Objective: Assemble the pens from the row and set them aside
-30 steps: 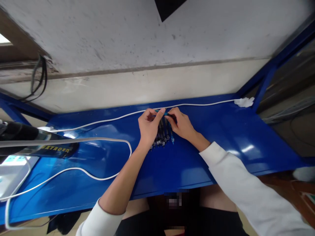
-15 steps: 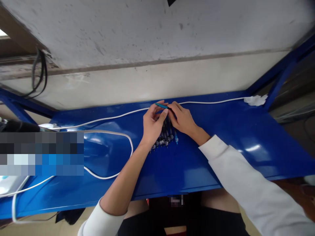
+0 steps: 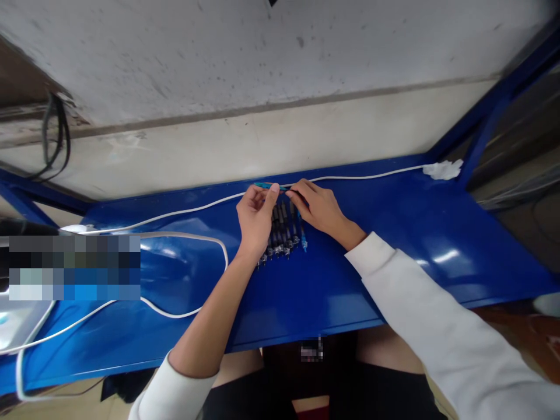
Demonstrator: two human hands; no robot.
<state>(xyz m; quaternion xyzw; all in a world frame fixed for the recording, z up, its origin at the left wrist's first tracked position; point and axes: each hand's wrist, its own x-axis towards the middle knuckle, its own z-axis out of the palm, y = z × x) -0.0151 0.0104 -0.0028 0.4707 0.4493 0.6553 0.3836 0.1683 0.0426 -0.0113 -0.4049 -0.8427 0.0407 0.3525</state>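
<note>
A slim blue-green pen [image 3: 262,185] is held level between my two hands near the back of the blue table. My left hand [image 3: 256,219] pinches it with thumb and fingers. My right hand [image 3: 317,207] has its fingertips closed on the pen's darker right end. Below the hands, several black pens [image 3: 282,230] lie side by side in a row, their clear ends toward me. One blue pen [image 3: 304,240] lies at the right end of that row. My left hand hides part of the row's left side.
A white cable [image 3: 192,209] runs along the back of the blue table [image 3: 306,297], with another loop at the left. Crumpled white material [image 3: 444,170] lies at the back right. A wall [image 3: 262,134] rises behind; a blurred patch covers items at the left.
My hands have moved a little apart, showing more of the pen and of the black pens below. The pen lies more level. The whole view has shifted slightly.
</note>
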